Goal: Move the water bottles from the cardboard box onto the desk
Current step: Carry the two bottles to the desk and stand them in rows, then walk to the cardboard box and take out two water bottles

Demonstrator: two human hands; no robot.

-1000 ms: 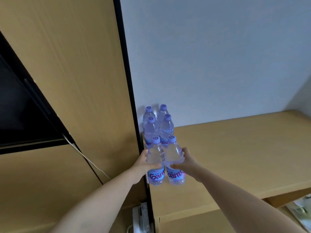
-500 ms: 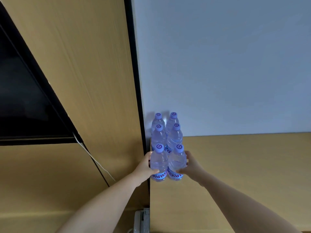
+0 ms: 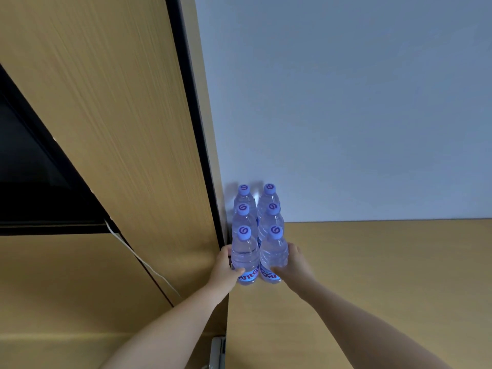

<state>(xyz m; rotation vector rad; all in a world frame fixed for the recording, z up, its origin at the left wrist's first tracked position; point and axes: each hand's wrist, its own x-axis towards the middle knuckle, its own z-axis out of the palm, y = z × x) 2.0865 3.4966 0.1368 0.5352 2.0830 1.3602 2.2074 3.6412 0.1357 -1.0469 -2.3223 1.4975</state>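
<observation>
The left hand [image 3: 225, 270] wraps around the near-left bottle [image 3: 245, 255] and the right hand [image 3: 294, 262] around the near-right bottle [image 3: 274, 255], both standing on the worktop [image 3: 372, 275]. Just beyond the hands, four more bottles [image 3: 257, 209] stand paired, probably to keep tidy rows against the wall [image 3: 346, 102].

Both of the person's forearms are bare right up to where they leave view, no sleeves, watch, bracelet or rings showing on either, and the left hand [image 3: 223, 270] and right hand [image 3: 296, 265] are ungloved, with short, unpainted nails.
</observation>
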